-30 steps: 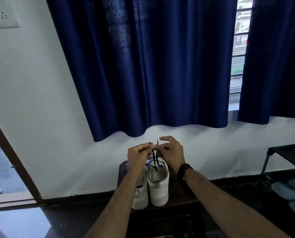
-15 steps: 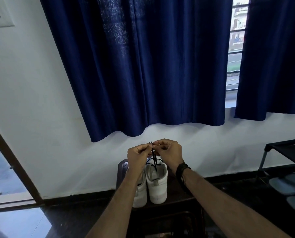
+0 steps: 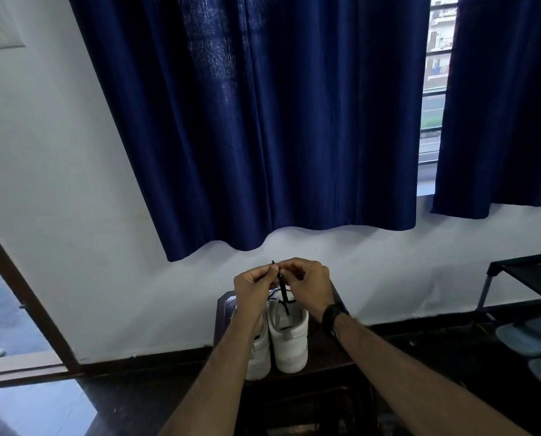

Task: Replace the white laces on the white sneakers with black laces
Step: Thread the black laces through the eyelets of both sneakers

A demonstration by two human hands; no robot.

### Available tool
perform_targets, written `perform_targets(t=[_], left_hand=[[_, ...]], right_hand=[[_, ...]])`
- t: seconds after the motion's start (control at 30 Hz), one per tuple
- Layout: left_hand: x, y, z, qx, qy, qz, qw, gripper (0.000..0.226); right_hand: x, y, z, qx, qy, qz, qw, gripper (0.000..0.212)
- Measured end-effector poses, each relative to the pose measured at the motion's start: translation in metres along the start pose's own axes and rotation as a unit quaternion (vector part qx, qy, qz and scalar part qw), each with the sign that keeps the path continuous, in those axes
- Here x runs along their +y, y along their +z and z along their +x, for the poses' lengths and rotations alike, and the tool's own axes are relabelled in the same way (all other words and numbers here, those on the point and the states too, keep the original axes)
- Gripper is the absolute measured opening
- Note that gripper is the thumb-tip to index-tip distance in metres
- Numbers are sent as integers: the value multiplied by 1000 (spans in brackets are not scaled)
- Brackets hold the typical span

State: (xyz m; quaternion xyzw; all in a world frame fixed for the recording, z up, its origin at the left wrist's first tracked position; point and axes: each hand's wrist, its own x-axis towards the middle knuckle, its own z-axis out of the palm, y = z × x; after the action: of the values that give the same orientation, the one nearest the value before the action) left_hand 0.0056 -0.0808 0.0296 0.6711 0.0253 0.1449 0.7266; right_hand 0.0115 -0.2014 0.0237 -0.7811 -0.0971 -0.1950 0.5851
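Sneakers: two white sneakers, the left sneaker and the right sneaker, stand side by side, heels toward the camera, on a dark stool against the wall.
Black lace: black lace rises from the right sneaker's upper eyelets to the hands; one tip pokes out above the fingers.
Left hand: left hand has its fingers curled, pinching the lace just above the sneakers.
Right hand: right hand is curled likewise, pinching the lace close against the left hand; a dark watch sits on that wrist.
Step in hand: probably evening or crossing the two ends for a knot; whether a knot has formed cannot be told.
Doing it well: keep both ends taut and equal, pull upward without lifting the sneaker, and cross them low, near the tongue.
Left sneaker lacing: hidden by the left forearm.
Containers: shoe rack at right holds pale slippers on its lower level; the upper shelf shows nothing.
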Motion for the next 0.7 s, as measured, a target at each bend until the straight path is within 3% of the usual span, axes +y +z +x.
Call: perform_targets(t=[0.1,0.2,0.3,0.37,0.47,0.7], left_hand=[[1,4,1,10,-10,26,1000,8],[7,7,9,30,16,91,995,14],[22,7,19,26,35,90,995,19],[39,7,24,8,22,41,999,18],[60,9,28,0,27,5,1000,14],[124,14,32,13,101,7,995,13]], right_hand=[[0,-2,-1,-8,1,12,1000,18],[3,-2,-3,-2,19,34,999,37],[23,3,-12,-10,31,-30,999,51],[41,9,-26,-72,55,-103,991,55],[69,19,-45,-206,20,-288,935,75],[74,30,-53,-209,-18,-301,930,57]])
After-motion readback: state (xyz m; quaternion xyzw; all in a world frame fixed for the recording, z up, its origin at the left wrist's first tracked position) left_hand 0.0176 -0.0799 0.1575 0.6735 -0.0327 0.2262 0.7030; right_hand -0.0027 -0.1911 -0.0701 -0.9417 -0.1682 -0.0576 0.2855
